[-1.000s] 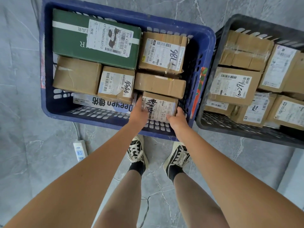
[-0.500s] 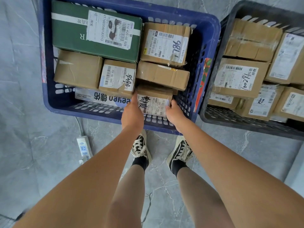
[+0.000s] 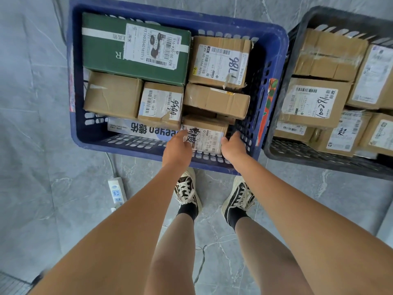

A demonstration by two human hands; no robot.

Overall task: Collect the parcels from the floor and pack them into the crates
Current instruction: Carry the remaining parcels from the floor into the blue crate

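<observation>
A white power strip (image 3: 117, 191) is lying on the grey marbled floor (image 3: 32, 124) at far left, cable trailing toward the blue perforated plastic crate (image 3: 74, 133). Inside that crate, a green carton with a white shipping label (image 3: 110, 50) is occupying the far left corner, with plain brown cartons packed tight beside it, apparently to save room. At the crate's near edge, the left hand (image 3: 177, 149) is pressing against the left side of a small brown cardboard parcel with a scrawled white label (image 3: 205, 135), and the right hand (image 3: 234, 145) is gripping its right side, fingers curled over the edge. The parcel is sitting in the near right gap, evidently being seated between two hands for control. At right, a dark grey perforated crate (image 3: 297, 154) is standing just beside the blue one, holding further labelled brown boxes (image 3: 310, 103).
</observation>
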